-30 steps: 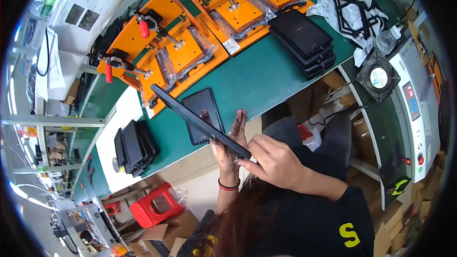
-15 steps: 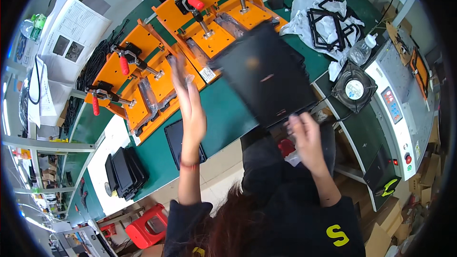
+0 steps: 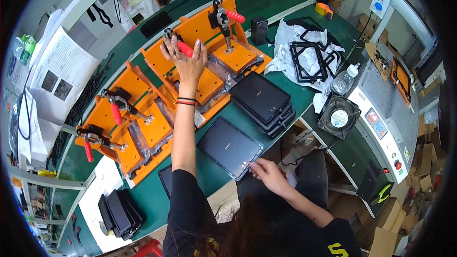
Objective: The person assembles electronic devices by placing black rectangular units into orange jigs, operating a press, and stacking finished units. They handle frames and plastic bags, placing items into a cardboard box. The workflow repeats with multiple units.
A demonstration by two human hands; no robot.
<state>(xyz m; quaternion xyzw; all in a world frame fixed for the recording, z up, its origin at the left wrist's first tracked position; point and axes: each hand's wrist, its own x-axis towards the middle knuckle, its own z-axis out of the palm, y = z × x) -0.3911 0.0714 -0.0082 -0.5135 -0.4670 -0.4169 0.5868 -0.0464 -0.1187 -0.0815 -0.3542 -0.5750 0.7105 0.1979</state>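
Observation:
My left hand (image 3: 188, 68) reaches over the orange clamping fixture, its fingers spread around the red handle (image 3: 184, 48) of a toggle clamp. Whether the fingers touch the handle is unclear. My right hand (image 3: 267, 173) pinches the near right corner of a flat black panel (image 3: 228, 145) with a pale, shiny rim. That panel lies tilted over the front of the green table. Just behind it sits a stack of similar black panels (image 3: 262, 96). Orange pressing plates (image 3: 205, 85) rest on dark, film-covered parts in the fixture.
A second orange fixture (image 3: 151, 126) with red-handled clamps stands at left. More black panels (image 3: 121, 214) are stacked at the front left. Black frames (image 3: 308, 62) lie on white wrapping at the back right, near a bottle (image 3: 343, 80) and a fan (image 3: 338, 118). A control box (image 3: 376, 123) borders the right.
My left hand has moved from beside the left fixture to the clamp handle on the farther one. The panel at my right hand now lies lower and nearer, apart from the stack. The view has shifted.

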